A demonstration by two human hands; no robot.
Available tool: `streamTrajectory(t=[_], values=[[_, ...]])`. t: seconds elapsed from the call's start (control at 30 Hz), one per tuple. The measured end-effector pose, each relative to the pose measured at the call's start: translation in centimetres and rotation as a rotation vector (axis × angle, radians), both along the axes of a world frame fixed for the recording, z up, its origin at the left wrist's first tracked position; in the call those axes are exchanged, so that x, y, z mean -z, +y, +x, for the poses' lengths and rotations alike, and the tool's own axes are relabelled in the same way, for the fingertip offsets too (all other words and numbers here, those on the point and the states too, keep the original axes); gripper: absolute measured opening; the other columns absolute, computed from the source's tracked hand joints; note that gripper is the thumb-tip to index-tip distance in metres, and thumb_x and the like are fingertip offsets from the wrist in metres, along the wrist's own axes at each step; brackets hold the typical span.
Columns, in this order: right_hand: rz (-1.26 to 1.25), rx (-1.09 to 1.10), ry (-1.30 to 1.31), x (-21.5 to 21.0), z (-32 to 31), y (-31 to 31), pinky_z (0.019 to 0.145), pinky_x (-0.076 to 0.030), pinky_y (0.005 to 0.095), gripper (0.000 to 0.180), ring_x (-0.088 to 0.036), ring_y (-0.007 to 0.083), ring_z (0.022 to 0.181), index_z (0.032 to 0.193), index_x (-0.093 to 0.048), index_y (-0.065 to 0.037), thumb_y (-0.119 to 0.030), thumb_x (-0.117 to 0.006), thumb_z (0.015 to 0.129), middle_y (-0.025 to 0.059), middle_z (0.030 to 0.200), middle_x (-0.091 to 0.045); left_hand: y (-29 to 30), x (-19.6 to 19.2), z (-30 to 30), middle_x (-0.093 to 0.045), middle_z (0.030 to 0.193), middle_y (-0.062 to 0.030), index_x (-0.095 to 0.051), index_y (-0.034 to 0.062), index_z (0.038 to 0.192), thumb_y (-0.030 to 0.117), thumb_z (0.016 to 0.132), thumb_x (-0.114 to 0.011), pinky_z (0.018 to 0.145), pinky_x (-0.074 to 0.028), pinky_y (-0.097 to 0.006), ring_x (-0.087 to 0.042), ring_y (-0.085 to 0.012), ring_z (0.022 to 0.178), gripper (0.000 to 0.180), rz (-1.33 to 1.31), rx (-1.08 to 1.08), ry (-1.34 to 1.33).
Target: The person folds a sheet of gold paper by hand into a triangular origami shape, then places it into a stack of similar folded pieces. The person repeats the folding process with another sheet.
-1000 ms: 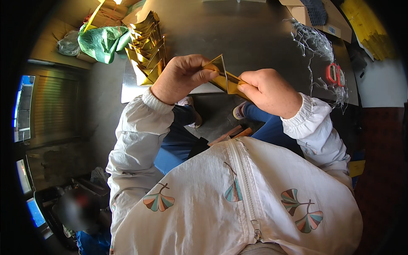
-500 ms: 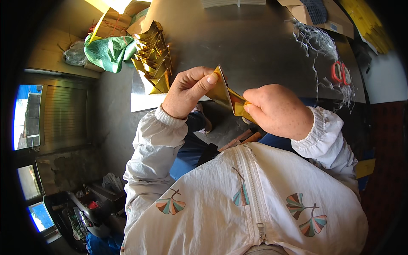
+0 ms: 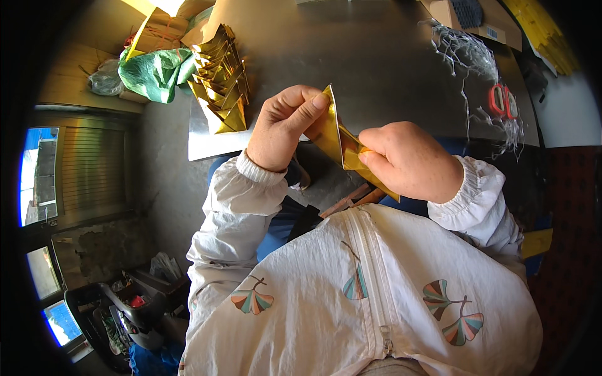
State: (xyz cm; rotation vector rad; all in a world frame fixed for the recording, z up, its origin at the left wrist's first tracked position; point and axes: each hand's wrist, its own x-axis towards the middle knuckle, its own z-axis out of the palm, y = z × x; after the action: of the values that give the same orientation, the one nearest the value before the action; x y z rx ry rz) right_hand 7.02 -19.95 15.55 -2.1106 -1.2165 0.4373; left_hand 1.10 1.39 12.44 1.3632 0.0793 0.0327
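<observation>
Between my hands is a piece of folded gold foil paper [image 3: 327, 133], shiny with a pale edge standing up along its fold. My left hand [image 3: 285, 125] pinches its upper corner between thumb and fingers. Lower on the piece, my right hand [image 3: 411, 160] grips it with the thumb pressed on the gold surface, and a pointed end sticks out below that hand. The right fingertips are partly hidden behind the paper. Beyond my left hand, a row of nested folded gold paper pieces [image 3: 221, 88] lies on the table.
The dark table [image 3: 364, 62] spans ahead. At its right are red-handled scissors [image 3: 501, 100] and tangled whitish strings [image 3: 467, 53], with a cardboard box [image 3: 495, 28] behind. A green plastic bag [image 3: 153, 75] sits at the far left. My knees are under the table edge.
My left hand has risen slightly with the paper's upper corner, and the paper stands more upright. More of its lower end now shows below my right hand. The view has shifted a little.
</observation>
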Motion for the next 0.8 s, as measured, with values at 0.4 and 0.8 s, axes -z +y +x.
streamTrajectory(t=[0.4,0.8], values=[[-0.049,0.050,0.445,5.2,3.1,1.1,0.062,-0.047,0.0367,0.018,-0.062,0.0224,0.064,0.087,-0.062,0.005,-0.013,-0.060,0.088,0.0180,0.073,-0.064,0.7,2.8,4.2,-0.065,0.073,-0.0022,-0.068,0.0033,0.088,0.015,0.093,-0.067,0.058,-0.047,-0.024,-0.059,-0.0088,0.063,0.013,-0.049,-0.032,0.169],[-0.117,0.407,0.930,12.3,8.9,5.1,0.073,-0.055,0.0298,0.020,-0.068,0.0204,0.080,0.099,-0.066,0.006,-0.010,-0.058,0.091,0.0127,0.094,-0.070,2.8,8.5,9.6,-0.069,0.114,-0.0132,-0.067,0.0032,0.113,0.025,0.094,-0.063,0.089,-0.052,-0.037,-0.066,-0.0303,0.105,0.029,1.055,-0.272,-0.386]])
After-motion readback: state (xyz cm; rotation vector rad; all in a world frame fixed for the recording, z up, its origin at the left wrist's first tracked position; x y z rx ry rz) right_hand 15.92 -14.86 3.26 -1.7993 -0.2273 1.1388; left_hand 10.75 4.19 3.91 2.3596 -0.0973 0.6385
